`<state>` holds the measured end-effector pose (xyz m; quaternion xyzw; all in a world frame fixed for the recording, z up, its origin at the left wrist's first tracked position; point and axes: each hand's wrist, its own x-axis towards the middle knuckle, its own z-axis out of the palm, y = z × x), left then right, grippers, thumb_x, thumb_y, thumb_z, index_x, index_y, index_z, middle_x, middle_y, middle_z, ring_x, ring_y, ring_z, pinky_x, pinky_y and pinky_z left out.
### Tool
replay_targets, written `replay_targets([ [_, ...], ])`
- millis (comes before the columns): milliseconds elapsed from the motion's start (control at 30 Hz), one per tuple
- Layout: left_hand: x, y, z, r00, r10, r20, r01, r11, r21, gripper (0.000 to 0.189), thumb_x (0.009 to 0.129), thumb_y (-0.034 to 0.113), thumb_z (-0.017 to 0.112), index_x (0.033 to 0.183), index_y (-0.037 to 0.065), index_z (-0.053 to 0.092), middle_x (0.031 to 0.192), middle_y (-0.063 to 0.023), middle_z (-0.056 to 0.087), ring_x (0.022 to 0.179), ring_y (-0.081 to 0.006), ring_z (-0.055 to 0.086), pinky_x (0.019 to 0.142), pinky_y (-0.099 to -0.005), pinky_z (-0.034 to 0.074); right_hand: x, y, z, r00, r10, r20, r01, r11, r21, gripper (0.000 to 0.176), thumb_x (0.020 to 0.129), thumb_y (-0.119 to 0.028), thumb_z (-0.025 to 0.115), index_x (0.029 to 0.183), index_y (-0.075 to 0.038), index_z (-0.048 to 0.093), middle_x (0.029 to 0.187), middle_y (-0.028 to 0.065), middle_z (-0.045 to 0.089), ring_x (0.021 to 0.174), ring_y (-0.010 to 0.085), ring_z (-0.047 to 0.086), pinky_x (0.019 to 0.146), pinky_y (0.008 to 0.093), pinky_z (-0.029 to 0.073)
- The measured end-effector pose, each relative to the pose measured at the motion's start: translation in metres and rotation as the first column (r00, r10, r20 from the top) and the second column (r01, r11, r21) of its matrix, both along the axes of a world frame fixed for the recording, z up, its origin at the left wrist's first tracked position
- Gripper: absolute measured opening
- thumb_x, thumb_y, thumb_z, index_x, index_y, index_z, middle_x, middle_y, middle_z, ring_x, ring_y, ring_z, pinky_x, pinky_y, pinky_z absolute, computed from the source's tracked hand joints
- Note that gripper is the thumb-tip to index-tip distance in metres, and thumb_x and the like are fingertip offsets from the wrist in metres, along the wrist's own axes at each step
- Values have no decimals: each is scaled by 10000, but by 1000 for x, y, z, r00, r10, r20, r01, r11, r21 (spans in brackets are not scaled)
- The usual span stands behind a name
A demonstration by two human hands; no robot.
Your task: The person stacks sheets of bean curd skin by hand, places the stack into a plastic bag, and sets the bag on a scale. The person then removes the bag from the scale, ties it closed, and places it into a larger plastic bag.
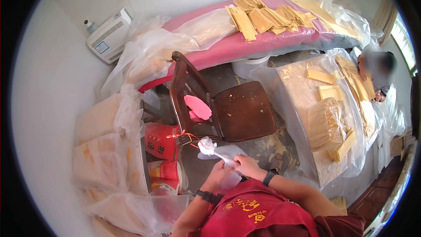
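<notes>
In front of my red apron [258, 204], both hands are closed on a thin, translucent plastic bag [226, 151]. My left hand [219, 175] grips its lower part, with loose plastic hanging beside the fingers. My right hand [247, 166] pinches the plastic just to the right, close to the left hand. Beyond them the plastic narrows to a white crumpled bunch [207, 146]. A red cord [189, 137] runs from near this bunch to the top rail of a dark wooden chair [243, 109]. A belt with a buckle [187, 139] goes around that rail.
Bright pink cloth [198, 107] lies at the chair's back. Red printed sacks [161, 141] stand on the floor at left. Yellow dried sheets [263, 17] lie on the pink-covered table. At right, a board [302, 105] carries bundled strands [326, 120]; a person [379, 72] sits beyond.
</notes>
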<state>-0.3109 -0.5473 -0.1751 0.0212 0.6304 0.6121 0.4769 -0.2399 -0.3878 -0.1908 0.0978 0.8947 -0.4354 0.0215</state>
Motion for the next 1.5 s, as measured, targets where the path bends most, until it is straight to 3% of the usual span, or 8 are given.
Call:
replay_targets([
  [433, -9, -37, -54, 968, -151, -200, 110, 974, -200, 297, 852, 137, 582, 1112, -7, 576, 976, -42, 647, 815, -164, 608, 738, -276, 482, -25, 26, 0, 980, -80, 181, 103, 988, -118, 138, 798, -223, 599, 847, -104, 648, 840, 110, 671, 812, 329, 642, 700, 439, 500],
  [600, -9, -34, 0, 370, -266, -890, -423, 805, -416, 216, 776, 151, 630, 949, 27, 592, 844, -148, 644, 773, -377, 622, 744, -462, 496, -20, 29, 4, 985, 13, 174, -21, 999, 43, 95, 785, -200, 616, 818, -112, 633, 846, 95, 676, 774, 311, 648, 656, 429, 496],
  [733, -7, -33, -14, 799, -139, -586, -109, 924, -367, 322, 805, 245, 682, 1021, 26, 585, 1014, -135, 623, 894, -305, 632, 738, -379, 518, 12, 23, -21, 963, 227, 145, -267, 881, 391, 119, 808, -219, 593, 857, -116, 631, 843, 101, 665, 795, 318, 644, 674, 441, 491],
  [800, -3, -25, -47, 851, -97, -517, -89, 942, -323, 413, 828, 293, 692, 1117, 27, 565, 1072, -126, 613, 934, -247, 627, 742, -352, 527, 34, 27, -29, 807, 310, 502, -437, 886, 156, 152, 829, -221, 547, 894, -105, 619, 867, 120, 647, 844, 339, 629, 710, 441, 491],
  [900, 6, 0, -59, 989, 60, -134, -85, 977, -194, 634, 828, 315, 704, 1303, 0, 427, 1022, -102, 621, 900, -204, 624, 742, -315, 521, 58, 31, -18, 919, 220, 328, -168, 969, -179, 170, 847, -217, 500, 862, -83, 603, 832, 127, 629, 827, 348, 617, 736, 438, 480],
  [1267, -15, 77, -32, 965, -13, 260, 15, 1000, -6, 76, 907, 145, 591, 869, 87, 560, 757, -33, 611, 641, -132, 598, 595, -262, 504, 101, 65, 10, 902, 335, 272, -312, 942, -124, 227, 807, -186, 551, 993, -59, 578, 969, 155, 609, 920, 338, 601, 776, 425, 487],
  [1400, -1, 108, -9, 962, -24, 273, 5, 998, 69, 80, 914, 129, 594, 898, 63, 551, 802, -51, 631, 705, -155, 638, 649, -275, 540, 89, 75, 27, 970, -194, 144, 230, 926, -300, 618, 749, -310, 718, 1234, -20, 465, 1115, 170, 612, 993, 319, 622, 836, 420, 478],
  [1500, 10, 124, 10, 960, -22, 280, -7, 995, 104, 78, 914, 134, 591, 911, 62, 560, 838, -53, 641, 758, -164, 646, 704, -294, 542, 61, 68, 65, 975, -220, -26, 221, 962, 163, 574, 739, -269, 726, 1208, -59, 470, 1103, 153, 611, 983, 323, 618, 875, 423, 451],
])
